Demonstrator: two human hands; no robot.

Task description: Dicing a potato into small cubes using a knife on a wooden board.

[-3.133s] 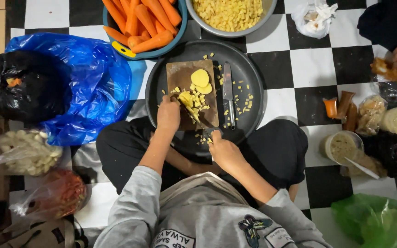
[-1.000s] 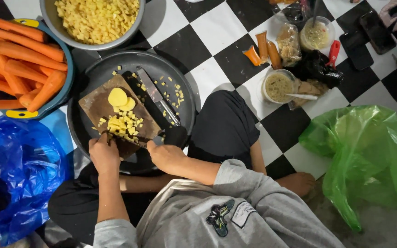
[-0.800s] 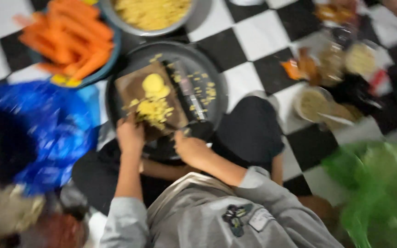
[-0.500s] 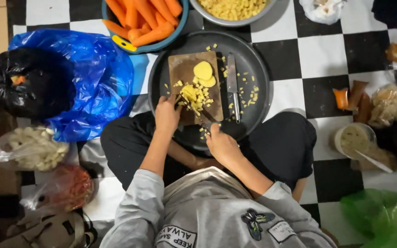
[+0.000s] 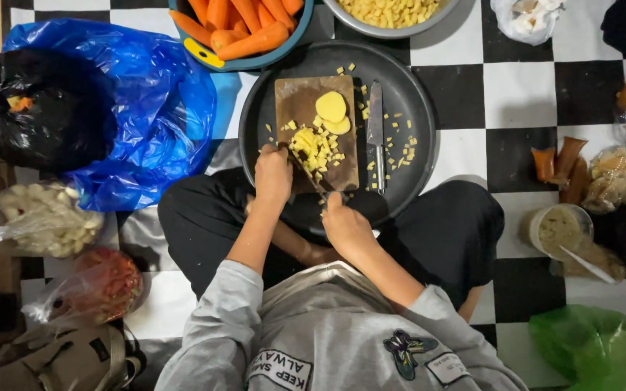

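**Dicing yellow root on board, seated on floor**

Left hand [image 5: 273,174] presses down at the board's near left edge, fingers curled against the diced yellow pieces [image 5: 316,148]. Right hand [image 5: 345,226] has its grip closed round a knife handle, the blade [image 5: 311,174] angled up into the pile. Wooden cutting board [image 5: 300,101] sits inside a round dark tray [image 5: 418,108] on the checkered floor [image 5: 519,94]. Two uncut slices [image 5: 332,110] lie at the board's far end. A second knife [image 5: 376,134] rests just beside the board. Bowl of carrots [image 5: 244,25] beyond the tray.
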